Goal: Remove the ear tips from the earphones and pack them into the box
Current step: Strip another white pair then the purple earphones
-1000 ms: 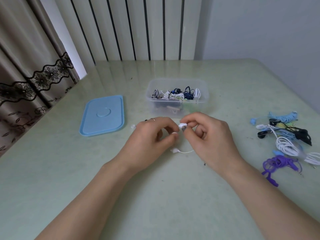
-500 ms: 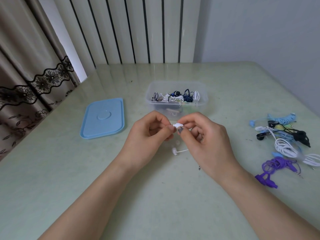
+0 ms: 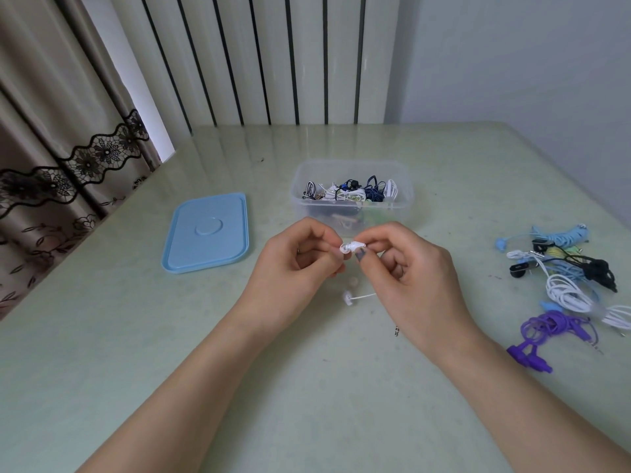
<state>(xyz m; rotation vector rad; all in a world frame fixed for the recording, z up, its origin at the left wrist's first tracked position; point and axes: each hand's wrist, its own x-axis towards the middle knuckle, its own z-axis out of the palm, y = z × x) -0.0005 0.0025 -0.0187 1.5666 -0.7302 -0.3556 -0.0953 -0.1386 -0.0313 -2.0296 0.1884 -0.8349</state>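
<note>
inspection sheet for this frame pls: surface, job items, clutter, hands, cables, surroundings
Surface: pale green table, glossy, a few small dark specks.
Job's things: white earbud pinched between both hands above the table; second white earbud lies below on its thin wire; clear box open, part filled with coiled earphones; blue lid flat to its left.
Clutter: small loose pale piece under the hands, possibly an ear tip.
Grippers: left hand and right hand both pinch the earbud with fingertips.
Cables: earphone pile at right, light blue, black, white and purple, tangled.
Surroundings: striped panel behind, curtain at left, plain wall at right.
</note>
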